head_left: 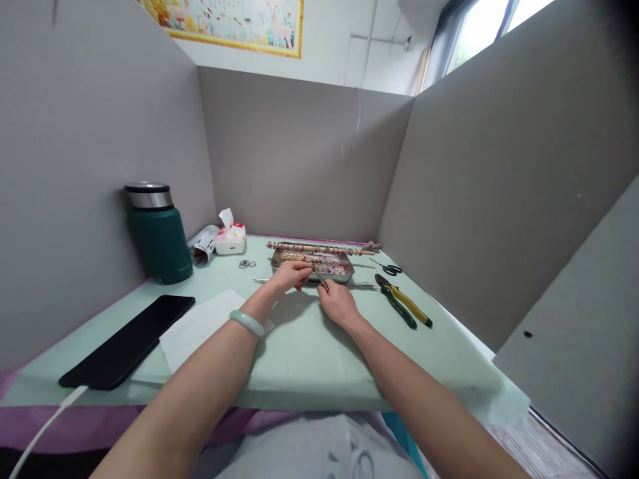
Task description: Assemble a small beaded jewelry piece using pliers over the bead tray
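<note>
My right hand (339,303) is closed around a slim metal tool (320,276) that looks like tweezers, its tip pointing up and left. Close to that tip, my left hand (292,274) has its fingers pinched together; what they hold is too small to make out. Both hands are at the front edge of a shallow metal tray (351,274) of red, gold and clear beads. A stick (319,249) strung with beads lies across the tray's back. Thin metal rods (363,286) lie in front of the tray, partly hidden by my hands.
Yellow-and-green pliers (405,305) and black scissors (390,269) lie at the right. Small rings (247,264) are left of the tray. A tissue pack (231,239), a green flask (158,239), a white paper sheet (200,326) and a cabled phone (130,342) occupy the left. Grey partitions (304,159) enclose the table.
</note>
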### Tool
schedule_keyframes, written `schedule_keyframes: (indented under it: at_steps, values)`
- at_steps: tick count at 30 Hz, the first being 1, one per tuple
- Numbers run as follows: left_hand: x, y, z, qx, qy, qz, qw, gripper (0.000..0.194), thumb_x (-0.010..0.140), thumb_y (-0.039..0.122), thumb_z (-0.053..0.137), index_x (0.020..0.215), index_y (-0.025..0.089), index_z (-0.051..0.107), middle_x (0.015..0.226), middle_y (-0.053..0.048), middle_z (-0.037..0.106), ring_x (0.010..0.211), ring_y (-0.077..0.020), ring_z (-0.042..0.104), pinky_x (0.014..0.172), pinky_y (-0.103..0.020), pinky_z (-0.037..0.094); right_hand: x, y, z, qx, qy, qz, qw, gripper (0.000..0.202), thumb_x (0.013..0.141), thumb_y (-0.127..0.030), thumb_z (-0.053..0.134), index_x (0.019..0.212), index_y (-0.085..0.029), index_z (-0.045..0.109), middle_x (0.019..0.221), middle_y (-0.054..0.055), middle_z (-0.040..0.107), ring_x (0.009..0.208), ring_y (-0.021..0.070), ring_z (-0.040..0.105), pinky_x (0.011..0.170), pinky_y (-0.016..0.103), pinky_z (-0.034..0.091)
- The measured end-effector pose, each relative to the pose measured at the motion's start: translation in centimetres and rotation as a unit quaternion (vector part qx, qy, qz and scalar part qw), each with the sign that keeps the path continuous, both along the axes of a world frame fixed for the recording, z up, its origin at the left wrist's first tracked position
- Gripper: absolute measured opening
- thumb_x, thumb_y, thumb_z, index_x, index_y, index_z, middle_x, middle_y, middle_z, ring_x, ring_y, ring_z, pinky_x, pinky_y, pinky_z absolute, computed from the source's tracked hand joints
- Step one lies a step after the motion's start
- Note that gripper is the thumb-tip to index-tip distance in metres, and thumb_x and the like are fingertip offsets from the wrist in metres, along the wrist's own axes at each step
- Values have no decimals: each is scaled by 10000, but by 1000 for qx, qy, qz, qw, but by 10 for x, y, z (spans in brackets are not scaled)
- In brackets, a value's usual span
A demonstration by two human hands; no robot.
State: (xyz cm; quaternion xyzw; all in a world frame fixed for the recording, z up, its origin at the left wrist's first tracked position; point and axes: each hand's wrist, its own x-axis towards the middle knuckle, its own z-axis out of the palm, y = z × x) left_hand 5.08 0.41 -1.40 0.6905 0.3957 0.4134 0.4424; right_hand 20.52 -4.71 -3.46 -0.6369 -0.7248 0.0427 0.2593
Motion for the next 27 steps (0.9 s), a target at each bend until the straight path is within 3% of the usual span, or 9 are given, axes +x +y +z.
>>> schedule_keyframes:
  at_steps: [19,27]
  values:
    - [0,-5,1,-14,15,-32,999,241,754,368,557,654,151,520,570,20,491,446,-48,389,442,-201,375,-2,2,-1,5,10,-7,1000,322,904,-345,349,918,-157,610,851,117,674,780,217,601,628,271,310]
    - [0,-2,-1,-30,6,-46,998,203,764,355,553,735,154,550,578,24,511,422,-46,381,433,-206,377,-2,3,1,-4,63,19,998,299,872,-310,374,872,-152,628,794,90,665,722,192,570,599,252,301]
